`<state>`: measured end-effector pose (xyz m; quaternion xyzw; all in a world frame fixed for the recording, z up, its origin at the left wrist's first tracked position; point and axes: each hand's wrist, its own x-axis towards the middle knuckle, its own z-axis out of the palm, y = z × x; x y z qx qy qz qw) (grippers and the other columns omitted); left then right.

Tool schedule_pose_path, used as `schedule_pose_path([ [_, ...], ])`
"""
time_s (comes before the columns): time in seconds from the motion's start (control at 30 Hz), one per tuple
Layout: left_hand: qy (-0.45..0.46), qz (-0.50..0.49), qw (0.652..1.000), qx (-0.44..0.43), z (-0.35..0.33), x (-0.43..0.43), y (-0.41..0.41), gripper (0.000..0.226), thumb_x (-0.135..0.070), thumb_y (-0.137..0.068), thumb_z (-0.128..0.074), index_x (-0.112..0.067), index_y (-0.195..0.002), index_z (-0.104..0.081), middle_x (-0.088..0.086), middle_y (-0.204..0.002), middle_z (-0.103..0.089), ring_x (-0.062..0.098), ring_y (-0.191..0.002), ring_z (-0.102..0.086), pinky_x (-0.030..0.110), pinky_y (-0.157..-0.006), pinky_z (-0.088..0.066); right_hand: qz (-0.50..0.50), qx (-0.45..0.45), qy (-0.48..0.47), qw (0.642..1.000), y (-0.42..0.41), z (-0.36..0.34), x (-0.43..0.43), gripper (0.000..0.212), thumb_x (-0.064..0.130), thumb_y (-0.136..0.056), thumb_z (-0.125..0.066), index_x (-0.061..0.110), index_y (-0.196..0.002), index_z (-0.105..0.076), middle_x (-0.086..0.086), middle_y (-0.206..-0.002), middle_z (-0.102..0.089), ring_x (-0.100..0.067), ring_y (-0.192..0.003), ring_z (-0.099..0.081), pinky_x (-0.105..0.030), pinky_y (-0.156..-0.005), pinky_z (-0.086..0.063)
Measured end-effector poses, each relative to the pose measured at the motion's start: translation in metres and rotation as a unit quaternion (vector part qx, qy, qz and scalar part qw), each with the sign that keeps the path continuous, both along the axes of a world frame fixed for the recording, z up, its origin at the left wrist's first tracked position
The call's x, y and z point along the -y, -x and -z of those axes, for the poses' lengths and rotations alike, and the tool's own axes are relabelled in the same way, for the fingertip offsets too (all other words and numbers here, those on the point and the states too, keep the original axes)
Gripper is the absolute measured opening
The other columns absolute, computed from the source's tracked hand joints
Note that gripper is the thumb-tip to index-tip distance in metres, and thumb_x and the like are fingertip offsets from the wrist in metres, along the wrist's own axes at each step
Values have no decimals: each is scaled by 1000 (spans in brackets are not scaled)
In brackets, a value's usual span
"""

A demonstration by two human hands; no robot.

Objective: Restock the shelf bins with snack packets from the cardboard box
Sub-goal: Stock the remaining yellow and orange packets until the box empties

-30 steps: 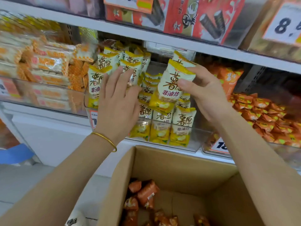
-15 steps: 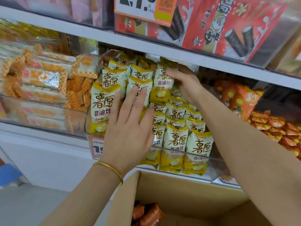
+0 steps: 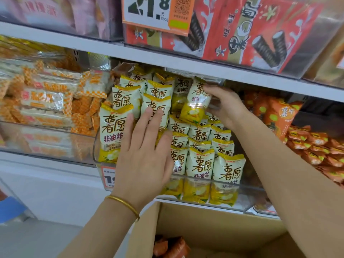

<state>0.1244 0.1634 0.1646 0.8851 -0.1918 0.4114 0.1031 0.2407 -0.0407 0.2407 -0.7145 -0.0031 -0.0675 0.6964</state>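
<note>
Yellow-and-white snack packet (image 3: 197, 101): upright at rear of clear plastic shelf bin (image 3: 249, 201), pinched by fingers of right hand (image 3: 227, 107). Left hand (image 3: 145, 159): fingers straight, bracing front-left stack (image 3: 115, 131).

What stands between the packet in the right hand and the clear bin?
Nothing visible: the right hand holds the yellow packet above the rows in the clear bin; the left hand rests flat on the left stack.

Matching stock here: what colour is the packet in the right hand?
The small snack packet is cream-white with a yellow bottom and dark lettering; head view shows it best.
</note>
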Motion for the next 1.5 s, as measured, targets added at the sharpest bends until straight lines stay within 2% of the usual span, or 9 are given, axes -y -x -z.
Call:
schedule_pose_path([
  [0.07,-1,-1,1000,-6,0,0,0,35,-21,-86,-45,-7,-110,-66,20,-139,-47,36,-137,-31,57,-114,-15,22,-19,-22,999,7,0,5,11,20,-88,-66,17,-97,-62,-2,-93,-69,-19,-94,-65,-32,-79,-54],
  [0.13,-3,-3,1000,-9,-1,0,1,35,-21,-86,-45,-7,-110,-66,20,-139,-47,36,-137,-30,57,-114,-15,37,-36,-37,998,12,3,3,10,22,-90,-65,18,-97,-59,-3,-96,-68,-19,-94,-65,-30,-75,-54],
  [0.3,-3,2,1000,-9,-1,-1,1,33,-21,-86,-45,-7,-108,-66,20,-137,-49,36,-137,-31,57,-114,-16,54,32,-50,997,12,-2,-23,6,13,-92,-62,14,-96,-59,-4,-100,-67,-18,-94,-66,-31,-77,-58],
  [0.5,-4,-1,1000,-10,-1,0,1,33,-22,-87,-44,-7,-106,-67,19,-136,-50,36,-136,-33,57,-114,-16,120,108,79,984,-4,3,-41,18,28,-83,-70,20,-96,-61,-7,-104,-68,-28,-100,-65,-50,-88,-53],
  [0.67,-2,-1,1000,-10,-1,0,2,33,-21,-87,-44,-7,-105,-67,20,-135,-51,37,-135,-34,56,-115,-16,119,92,195,969,-8,7,-56,42,35,-93,-59,6,-123,-55,-10,-118,-63,-26,-112,-58,-41,-98,-47],
  [0.8,-2,-1,1000,-10,-1,0,1,33,-21,-86,-43,-6,-105,-67,20,-135,-51,37,-135,-33,56,-115,-15,94,73,189,975,-2,18,-54,54,25,-82,-75,8,-126,-49,-1,-119,-61,-17,-109,-59,-35,-95,-50],
  [0.93,-4,0,1000,-10,-1,0,1,31,-21,-86,-45,-7,-103,-66,20,-135,-51,37,-135,-33,56,-115,-15,92,57,100,989,1,24,-42,51,15,-76,-79,8,-120,-54,-4,-113,-68,-19,-102,-66,-40,-88,-56],
  [1.4,-2,-7,1000,-10,-1,2,1,32,-21,-87,-44,-7,-104,-67,19,-135,-51,36,-135,-35,56,-115,-16,20,48,240,969,-9,19,-52,47,25,-93,-62,9,-133,-45,-6,-127,-60,-21,-116,-58,-41,-101,-46],
  [1.5,-2,-5,1000,-8,-1,1,1,32,-21,-86,-44,-7,-104,-67,19,-134,-51,37,-135,-35,56,-115,-16,28,43,206,977,-9,16,-45,49,27,-90,-65,11,-132,-47,-6,-124,-62,-23,-113,-60,-48,-98,-49],
])
